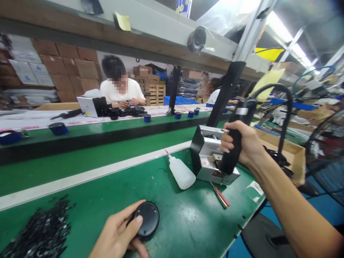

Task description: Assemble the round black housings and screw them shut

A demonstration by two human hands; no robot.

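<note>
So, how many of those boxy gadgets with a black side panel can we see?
2: the near gadget, at the black tool in the right hand, and the far gadget, beside the co-worker. Others may be hidden farther back.

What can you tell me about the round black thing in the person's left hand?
The round black piece is a shallow disc, perhaps plastic, with a smooth, faintly shiny face, a rim and a few tiny light spots. The left hand grips it from the side, thumb on the face, which is turned toward the camera. Whether it touches the green work surface is unclear.
</note>
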